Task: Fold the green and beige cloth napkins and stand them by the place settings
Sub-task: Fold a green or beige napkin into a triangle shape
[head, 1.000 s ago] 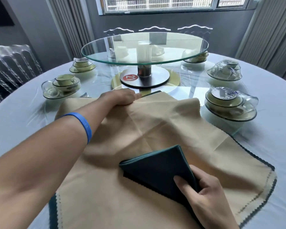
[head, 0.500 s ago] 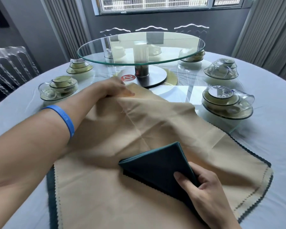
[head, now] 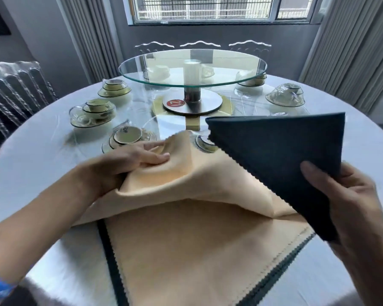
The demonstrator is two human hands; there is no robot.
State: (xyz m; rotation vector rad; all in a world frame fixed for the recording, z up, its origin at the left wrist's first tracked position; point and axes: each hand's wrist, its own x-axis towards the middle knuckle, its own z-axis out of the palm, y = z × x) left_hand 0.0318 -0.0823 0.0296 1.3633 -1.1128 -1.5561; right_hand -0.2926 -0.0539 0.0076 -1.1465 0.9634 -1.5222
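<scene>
A large beige napkin [head: 203,246] lies spread on the round table in front of me, its far half lifted and folded back toward me. My left hand [head: 128,164] grips that lifted far edge. Under the beige cloth a dark green napkin edge [head: 107,250] shows along the left side. My right hand [head: 349,208] holds a folded dark green napkin [head: 281,155] raised above the table, thumb pressed on its near face.
A glass turntable [head: 192,69] stands on a metal base at the table's centre. Place settings of stacked cups, bowls and saucers [head: 93,111] ring the table, one [head: 128,135] just beyond my left hand. Wrapped chairs stand at left and behind.
My left hand has pulled the beige napkin's far edge up and back toward me. My right hand has lifted the folded green napkin off the beige cloth, up and to the right.
</scene>
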